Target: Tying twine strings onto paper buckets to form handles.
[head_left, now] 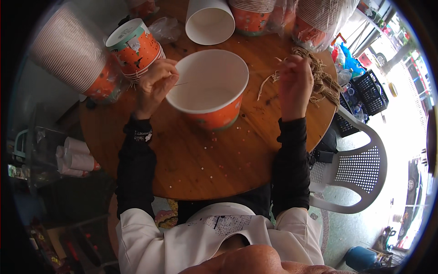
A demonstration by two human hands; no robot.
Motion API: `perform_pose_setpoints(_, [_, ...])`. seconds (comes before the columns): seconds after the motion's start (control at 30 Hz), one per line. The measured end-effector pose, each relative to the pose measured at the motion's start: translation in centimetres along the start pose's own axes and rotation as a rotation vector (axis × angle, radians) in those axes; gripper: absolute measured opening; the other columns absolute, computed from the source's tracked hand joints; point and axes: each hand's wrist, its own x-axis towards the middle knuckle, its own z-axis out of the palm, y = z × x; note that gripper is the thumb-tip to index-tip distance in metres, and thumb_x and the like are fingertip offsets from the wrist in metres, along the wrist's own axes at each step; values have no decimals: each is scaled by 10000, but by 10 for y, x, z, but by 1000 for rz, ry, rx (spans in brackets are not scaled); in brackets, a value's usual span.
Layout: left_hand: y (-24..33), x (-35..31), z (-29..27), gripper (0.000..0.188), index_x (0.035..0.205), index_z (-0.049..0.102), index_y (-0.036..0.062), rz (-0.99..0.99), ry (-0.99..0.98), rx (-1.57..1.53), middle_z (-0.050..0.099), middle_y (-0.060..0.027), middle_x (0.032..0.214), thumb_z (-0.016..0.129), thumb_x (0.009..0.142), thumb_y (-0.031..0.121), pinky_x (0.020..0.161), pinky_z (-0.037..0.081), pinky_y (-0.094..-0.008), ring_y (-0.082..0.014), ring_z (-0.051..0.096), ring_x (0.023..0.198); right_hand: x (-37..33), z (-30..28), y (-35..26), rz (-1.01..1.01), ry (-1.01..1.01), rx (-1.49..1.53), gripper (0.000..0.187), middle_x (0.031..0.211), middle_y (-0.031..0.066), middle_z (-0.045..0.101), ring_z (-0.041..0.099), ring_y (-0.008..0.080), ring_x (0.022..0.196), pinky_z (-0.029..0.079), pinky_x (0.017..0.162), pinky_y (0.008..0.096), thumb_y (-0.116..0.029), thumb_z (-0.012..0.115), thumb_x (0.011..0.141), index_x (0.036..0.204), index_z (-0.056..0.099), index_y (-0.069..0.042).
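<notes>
A large paper bucket (207, 82), orange outside and white inside, stands on the round wooden table with its mouth tilted toward me. My left hand (157, 86) is closed in a pinch at its left rim. From those fingertips a thin needle-like sliver (182, 83) points over the bucket's mouth. My right hand (295, 84), raised to the bucket's right, has its fingers bent together; what they hold, if anything, is too small to make out. A tangled bundle of tan twine (325, 80) lies beside it, and a loose strand (262, 86) shows to its left.
Upside-down orange buckets (134, 48) stand at the far left, near a tall plastic-wrapped stack (68, 50). A white bucket (210, 25) lies on its side at the back, beside more wrapped stacks (312, 25). Small scraps dot the table (219, 169). A grey plastic chair (360, 169) is at right.
</notes>
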Motion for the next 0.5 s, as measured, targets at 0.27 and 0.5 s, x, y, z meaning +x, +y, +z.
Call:
perform_pose_setpoints(0.27, [-19, -8, 8, 100, 899, 648, 17, -122, 23, -41, 658, -95, 1006, 663, 906, 116, 801, 490, -321, -229, 634, 923, -6, -2, -7, 527, -562, 918, 631, 459, -61, 230, 247, 65, 362, 313, 405, 246, -555, 299, 1016, 831, 555, -9])
perform_pose_setpoints(0.5, [43, 1, 35, 144, 1038, 657, 34, 31, 220, 233, 654, -112, 1065, 646, 894, 38, 831, 502, -342, -244, 627, 983, -21, 13, 7, 622, -659, 855, 618, 459, -70, 213, 206, 64, 346, 243, 353, 240, -557, 279, 1018, 749, 478, -38])
